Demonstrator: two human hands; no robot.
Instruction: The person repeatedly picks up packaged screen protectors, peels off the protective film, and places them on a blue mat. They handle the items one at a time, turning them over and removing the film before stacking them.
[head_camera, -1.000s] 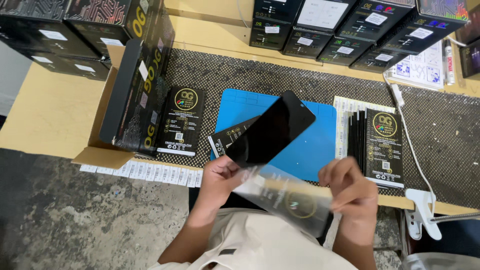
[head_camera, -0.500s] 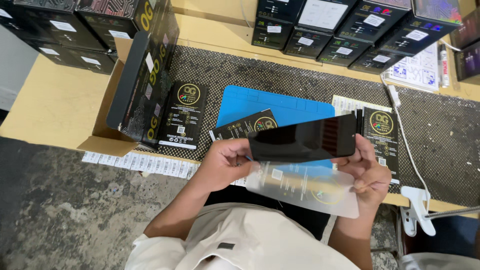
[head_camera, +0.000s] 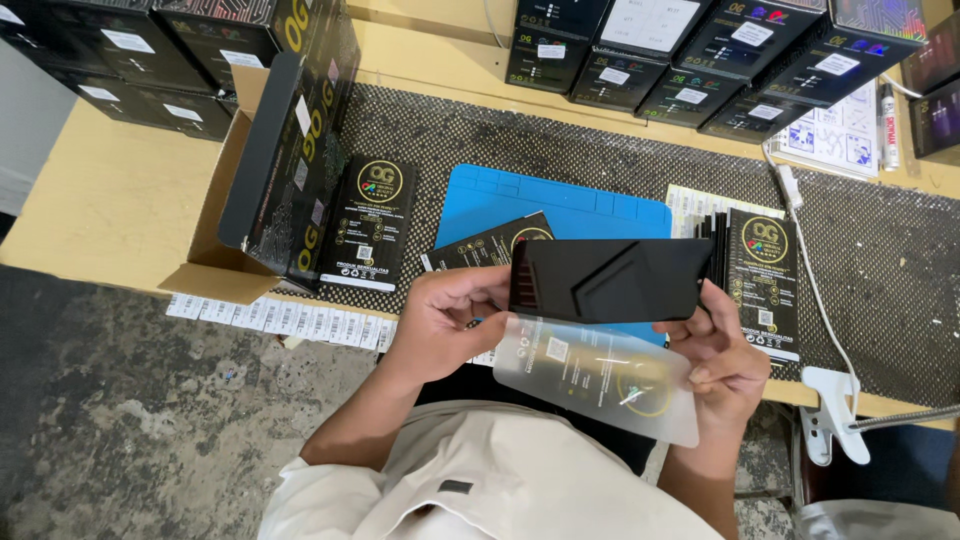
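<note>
A black glossy glass sheet (head_camera: 608, 280) is held level between both hands, just above a blue mat (head_camera: 520, 200). My left hand (head_camera: 440, 320) pinches its left end. My right hand (head_camera: 725, 355) grips its right end and also holds a clear plastic sleeve (head_camera: 600, 375) with a gold round mark, which hangs under the glass. A flat black packet with a gold mark (head_camera: 490, 245) lies on the mat behind the glass.
An open cardboard box with black packets (head_camera: 280, 170) stands at the left. Flat black packs (head_camera: 368, 225) (head_camera: 765, 270) lie on the mesh mat. Black boxes (head_camera: 690, 50) line the back. A barcode label strip (head_camera: 270, 318), a white cable (head_camera: 810, 270) and a white clamp (head_camera: 835, 425) are nearby.
The black glass went from tilted up in my left hand to level and held by both hands. The clear sleeve stayed beneath it in my right hand.
</note>
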